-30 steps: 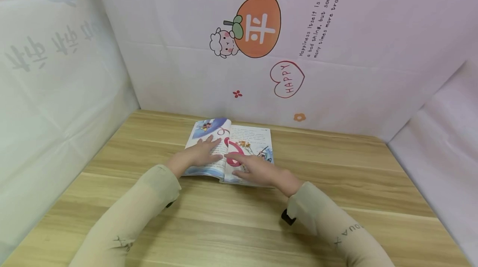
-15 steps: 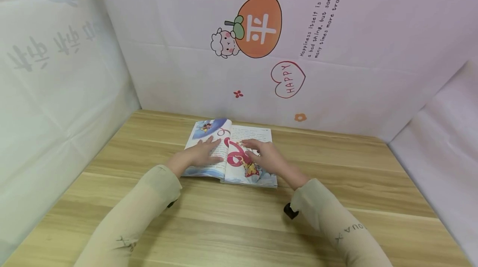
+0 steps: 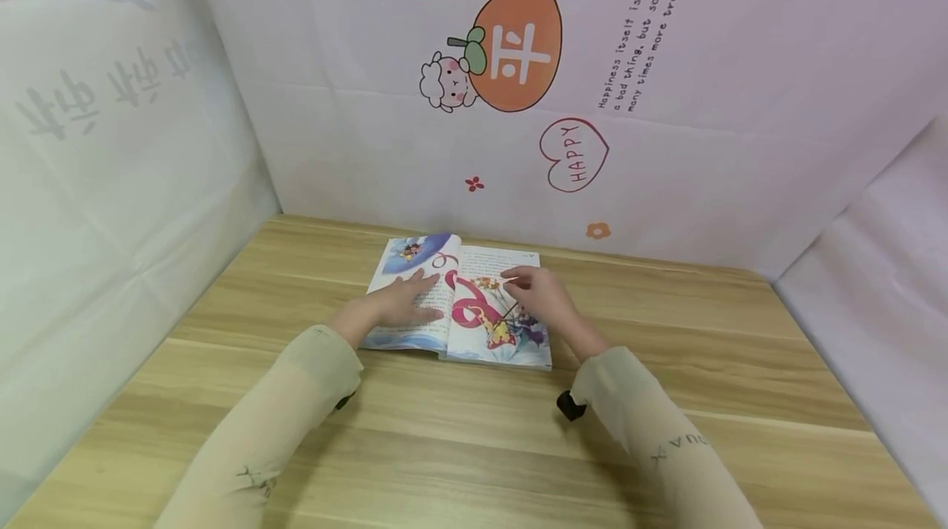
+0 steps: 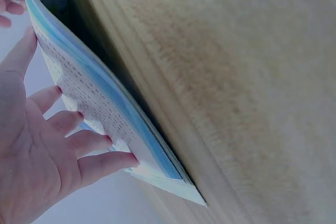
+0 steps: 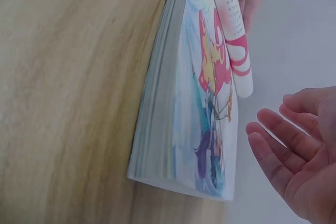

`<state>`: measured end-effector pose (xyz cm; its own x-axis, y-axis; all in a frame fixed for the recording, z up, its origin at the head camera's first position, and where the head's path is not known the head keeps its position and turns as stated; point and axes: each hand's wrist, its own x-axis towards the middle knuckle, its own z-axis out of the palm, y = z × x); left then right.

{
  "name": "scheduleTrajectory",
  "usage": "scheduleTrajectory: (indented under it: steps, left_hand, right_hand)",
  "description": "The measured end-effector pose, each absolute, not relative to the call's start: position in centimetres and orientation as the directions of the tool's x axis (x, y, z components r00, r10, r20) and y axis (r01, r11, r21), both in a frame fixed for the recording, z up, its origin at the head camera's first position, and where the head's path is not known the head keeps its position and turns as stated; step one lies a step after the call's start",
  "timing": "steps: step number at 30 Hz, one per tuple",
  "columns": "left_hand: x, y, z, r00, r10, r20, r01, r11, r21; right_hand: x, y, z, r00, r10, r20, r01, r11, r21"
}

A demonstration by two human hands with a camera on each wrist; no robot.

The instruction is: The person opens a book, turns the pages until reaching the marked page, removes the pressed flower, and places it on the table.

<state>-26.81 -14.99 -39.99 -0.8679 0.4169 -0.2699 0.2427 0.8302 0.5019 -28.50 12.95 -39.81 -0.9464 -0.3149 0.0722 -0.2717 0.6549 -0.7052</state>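
An illustrated book (image 3: 474, 337) lies spread on the wooden table, text and colour drawings on both pages. My left hand (image 3: 403, 303) rests on the left page; in the left wrist view its spread fingertips (image 4: 126, 159) press the printed paper, which bulges up near the spine. Over the right page's outer side hovers my right hand (image 3: 541, 294), fingers loosely bent. Seen from the right wrist, that hand (image 5: 299, 148) holds nothing, and a gap shows between its fingers and the page. The thick stack of leaves (image 5: 157, 103) lies under the right page.
The wooden table (image 3: 444, 455) stretches in front of the book and to both sides. Behind it rises a white printed cloth wall (image 3: 355, 150), close to the book's far edge. More white cloth (image 3: 133, 208) hangs at the left.
My right hand has moved from the middle of the book outward across the right page and lifted, uncovering the drawing there. The left hand has stayed on the left page.
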Motion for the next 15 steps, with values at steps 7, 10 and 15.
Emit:
scheduleTrajectory:
  steps: [7,10,15]
  left_hand:
    - [-26.8,-15.1,-40.1,-0.87,0.415,-0.267,0.232,0.821,0.523]
    - [-26.9,-15.1,-40.3,-0.871,0.416,-0.261,0.233,0.818,0.526]
    - [-26.9,-15.1,-40.6,-0.872,0.419,-0.254,0.236,0.814,0.53]
  right_hand:
    - [-29.2,13.3,-40.5,-0.961,-0.276,0.022,-0.201,0.641,-0.741]
    - [-29.4,13.3,-40.7,-0.962,-0.271,-0.022,-0.163,0.64,-0.751]
    - [-29.7,13.1,-41.1,-0.963,-0.258,-0.077,-0.119,0.666,-0.737]
